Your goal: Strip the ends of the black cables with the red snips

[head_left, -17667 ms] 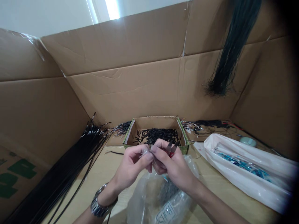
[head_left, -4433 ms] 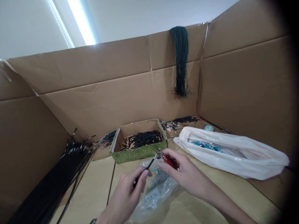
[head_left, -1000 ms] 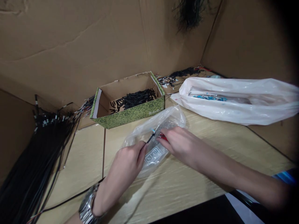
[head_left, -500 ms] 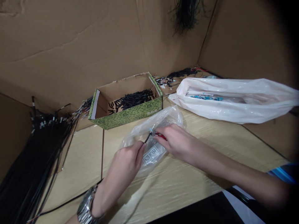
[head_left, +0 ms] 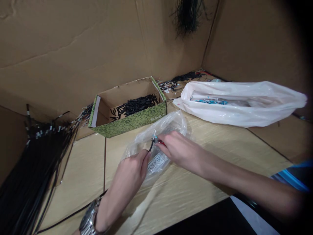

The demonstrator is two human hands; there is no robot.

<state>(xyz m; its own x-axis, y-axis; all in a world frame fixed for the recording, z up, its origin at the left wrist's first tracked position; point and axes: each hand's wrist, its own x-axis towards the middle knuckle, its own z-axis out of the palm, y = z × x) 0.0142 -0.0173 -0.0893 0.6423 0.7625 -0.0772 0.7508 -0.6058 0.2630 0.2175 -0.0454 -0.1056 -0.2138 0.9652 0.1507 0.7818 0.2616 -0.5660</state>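
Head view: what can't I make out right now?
All in the head view:
Red tool: mostly hidden by the right hand.
Black cable: partly hidden by the left hand; tip too small for detail.
Dark hanging strands: cut off by the top edge.
White bag: bottom hidden by its near side.

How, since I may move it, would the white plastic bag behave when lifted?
The white plastic bag would probably sag, given its creased, thin-looking sides. Its shiny surface may feel slippery. The small blue pieces visible inside could slide, or spill through its open top if tipped.
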